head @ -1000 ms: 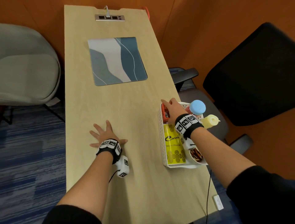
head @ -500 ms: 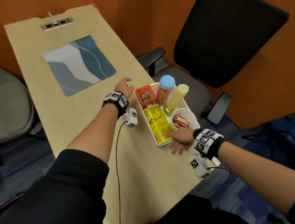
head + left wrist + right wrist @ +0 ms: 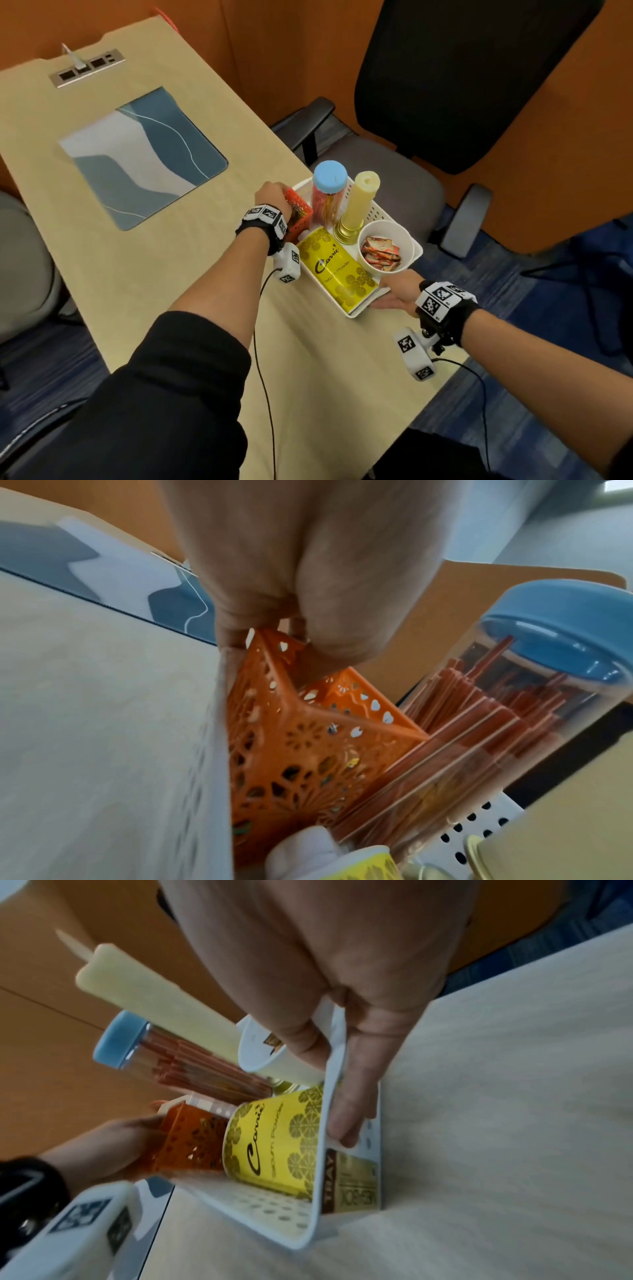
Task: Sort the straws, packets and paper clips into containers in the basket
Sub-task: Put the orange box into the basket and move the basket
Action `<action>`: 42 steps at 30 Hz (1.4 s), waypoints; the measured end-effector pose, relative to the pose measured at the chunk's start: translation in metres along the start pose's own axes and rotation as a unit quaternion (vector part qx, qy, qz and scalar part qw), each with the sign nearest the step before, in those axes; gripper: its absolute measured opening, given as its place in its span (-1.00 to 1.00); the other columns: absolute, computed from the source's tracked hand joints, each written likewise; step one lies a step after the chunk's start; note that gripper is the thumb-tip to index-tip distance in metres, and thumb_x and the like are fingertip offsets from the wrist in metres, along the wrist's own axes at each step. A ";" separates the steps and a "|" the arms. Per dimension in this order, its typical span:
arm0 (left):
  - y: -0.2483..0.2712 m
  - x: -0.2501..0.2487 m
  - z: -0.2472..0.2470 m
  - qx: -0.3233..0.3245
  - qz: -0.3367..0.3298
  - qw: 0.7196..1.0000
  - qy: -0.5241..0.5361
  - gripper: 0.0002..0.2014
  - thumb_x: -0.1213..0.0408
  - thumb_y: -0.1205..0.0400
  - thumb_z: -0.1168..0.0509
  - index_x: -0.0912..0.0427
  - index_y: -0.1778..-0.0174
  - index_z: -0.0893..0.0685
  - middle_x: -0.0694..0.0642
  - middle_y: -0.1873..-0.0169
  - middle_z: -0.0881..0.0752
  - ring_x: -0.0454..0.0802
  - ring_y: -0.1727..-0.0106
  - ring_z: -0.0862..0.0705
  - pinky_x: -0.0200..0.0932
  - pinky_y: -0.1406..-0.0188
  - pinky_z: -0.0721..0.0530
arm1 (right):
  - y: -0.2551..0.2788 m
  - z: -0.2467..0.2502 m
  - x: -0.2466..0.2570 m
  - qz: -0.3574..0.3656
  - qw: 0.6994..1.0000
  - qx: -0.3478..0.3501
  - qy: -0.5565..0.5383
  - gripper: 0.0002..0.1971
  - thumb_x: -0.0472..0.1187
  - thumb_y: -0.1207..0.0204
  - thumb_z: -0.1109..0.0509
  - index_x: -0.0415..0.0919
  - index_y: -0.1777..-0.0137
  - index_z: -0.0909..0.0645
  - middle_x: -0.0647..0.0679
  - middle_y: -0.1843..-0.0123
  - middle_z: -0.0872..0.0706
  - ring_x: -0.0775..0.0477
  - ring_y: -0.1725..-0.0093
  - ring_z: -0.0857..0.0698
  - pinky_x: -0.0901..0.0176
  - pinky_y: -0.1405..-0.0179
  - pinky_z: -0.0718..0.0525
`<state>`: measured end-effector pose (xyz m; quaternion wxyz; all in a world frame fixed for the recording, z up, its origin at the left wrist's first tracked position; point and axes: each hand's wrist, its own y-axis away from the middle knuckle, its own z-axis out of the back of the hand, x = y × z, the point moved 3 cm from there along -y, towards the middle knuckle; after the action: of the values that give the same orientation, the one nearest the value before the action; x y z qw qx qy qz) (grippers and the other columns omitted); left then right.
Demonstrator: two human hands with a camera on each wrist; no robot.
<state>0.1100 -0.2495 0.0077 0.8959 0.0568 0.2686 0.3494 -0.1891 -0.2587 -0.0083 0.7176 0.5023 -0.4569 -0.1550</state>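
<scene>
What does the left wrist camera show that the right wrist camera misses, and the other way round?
Only the left wrist view shows the left hand pinching the orange basket's rim, and the blue-grey mat. Only the right wrist view shows the right hand gripping the white basket's rim, the white cup and the cream bottle. Both show the straw jar and the yellow can.

Both forearms reach forward, left hand with curled fingers, right hand pinching thumb against fingers.

Orange bin contents hidden.
</scene>
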 end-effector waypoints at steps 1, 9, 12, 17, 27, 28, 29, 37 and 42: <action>-0.001 0.006 0.002 0.001 0.010 1.000 -0.004 -0.64 0.50 -0.63 -0.34 0.21 -0.33 -0.76 0.33 -0.29 -0.72 0.35 -0.31 -0.68 0.11 -0.31 -0.67 | -0.003 0.001 0.007 0.002 1.000 -0.002 0.022 -0.71 -0.47 -0.68 -0.17 -0.36 -0.36 -0.50 -0.31 -0.06 -0.72 -0.36 0.07 -0.80 -0.17 0.05 -0.82; 0.003 0.089 0.052 -0.022 0.136 0.989 0.060 -0.70 0.45 -0.62 -0.29 0.34 -0.27 -0.70 0.37 -0.24 -0.72 0.38 -0.26 -0.69 0.10 -0.21 -0.68 | -0.030 -0.044 0.100 0.076 0.979 0.020 0.186 -0.73 -0.34 -0.52 -0.37 -0.30 -0.22 -0.60 -0.33 -0.19 -0.71 -0.39 0.11 -0.83 -0.31 -0.03 -0.78; 0.003 0.130 0.086 -0.029 0.169 0.981 0.091 -0.68 0.50 -0.64 -0.26 0.34 -0.32 -0.65 0.37 -0.25 -0.72 0.33 -0.29 -0.68 -0.01 -0.10 -0.56 | -0.040 -0.080 0.149 0.114 0.959 0.048 0.255 -0.83 -0.34 -0.54 -0.40 -0.29 -0.12 -0.64 -0.33 -0.08 -0.78 -0.35 0.08 -0.84 -0.31 -0.04 -0.78; -0.005 0.207 0.139 -0.048 0.221 0.967 0.120 -0.68 0.53 -0.63 -0.24 0.32 -0.30 -0.66 0.36 -0.21 -0.73 0.28 -0.17 -0.69 0.01 -0.13 -0.61 | -0.074 -0.161 0.234 0.128 0.938 0.065 0.316 -0.67 -0.50 -0.55 -0.24 -0.40 -0.31 -0.54 -0.48 -0.12 -0.73 -0.41 0.09 -0.81 -0.22 0.27 -0.83; -0.046 0.330 0.186 -0.143 0.290 0.926 0.198 -0.73 0.54 -0.61 -0.30 0.28 -0.21 -0.62 0.23 0.00 -0.69 0.18 0.01 -0.66 0.00 0.03 -0.63 | -0.153 -0.338 0.357 0.283 0.850 0.077 0.437 -0.73 -0.38 -0.60 -0.25 -0.39 -0.24 -0.64 -0.44 -0.04 -0.77 -0.43 0.05 -0.80 -0.30 0.06 -0.80; -0.050 0.337 0.187 -0.162 0.295 0.919 0.206 -0.72 0.53 -0.61 -0.32 0.28 -0.22 -0.62 0.22 0.00 -0.69 0.17 0.00 -0.65 0.00 0.03 -0.63 | -0.160 -0.351 0.364 0.306 0.841 0.066 0.442 -0.72 -0.37 -0.59 -0.25 -0.35 -0.24 -0.65 -0.41 -0.03 -0.77 -0.42 0.05 -0.80 -0.29 0.06 -0.80; -0.054 0.344 0.186 -0.181 0.301 0.912 0.213 -0.71 0.53 -0.60 -0.33 0.26 -0.23 -0.61 0.21 0.00 -0.69 0.17 -0.01 -0.65 0.00 0.01 -0.62 | -0.166 -0.363 0.371 0.329 0.830 0.052 0.447 -0.72 -0.35 -0.58 -0.25 -0.31 -0.24 -0.67 -0.37 -0.03 -0.77 -0.40 0.03 -0.79 -0.28 0.04 -0.80; -0.079 0.367 0.176 -0.225 0.325 0.883 0.252 -0.71 0.45 -0.59 -0.40 0.28 -0.24 -0.66 0.21 -0.03 -0.76 0.21 -0.09 -0.74 0.02 -0.09 -0.68 | -0.189 -0.409 0.403 0.439 0.786 -0.025 0.435 -0.61 -0.28 -0.62 -0.31 -0.16 -0.45 -0.60 -0.23 -0.35 -0.70 -0.27 -0.32 -0.65 0.14 -0.13 -0.58; -0.081 0.366 0.161 -0.243 0.339 0.874 0.250 -0.68 0.42 -0.65 -0.34 0.31 -0.34 -0.59 0.23 -0.11 -0.71 0.26 -0.17 -0.69 -0.01 -0.08 -0.59 | -0.192 -0.413 0.403 0.457 0.753 -0.026 0.472 -0.59 -0.39 -0.61 -0.26 -0.19 -0.43 -0.60 -0.27 -0.34 -0.69 -0.33 -0.30 -0.65 -0.02 -0.22 -0.63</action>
<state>0.4661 -0.0567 -0.0403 0.6111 -0.1643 0.3542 0.6886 0.4066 -0.3794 -0.0045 0.8400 0.2243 -0.2311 0.4366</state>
